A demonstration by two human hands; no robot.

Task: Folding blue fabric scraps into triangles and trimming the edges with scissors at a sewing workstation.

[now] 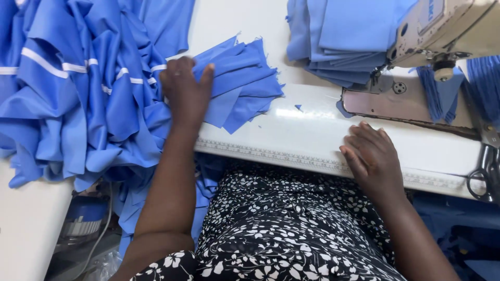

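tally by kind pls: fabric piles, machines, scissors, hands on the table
Blue fabric piles: 3, a heap with white stripes, cut pieces under the left hand, a folded stack
Sewing machine: 1
Scissors: 1
Hands: 2, right hand on the table
Total: 7

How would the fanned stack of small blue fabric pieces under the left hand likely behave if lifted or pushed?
The fanned stack of small blue fabric pieces would probably be floppy and light, since the thin cut cloth lies flat. Its layers already splay unevenly, so a push from the left hand would likely slide them apart on the smooth white table. Lifting by one edge might shed loose pieces.
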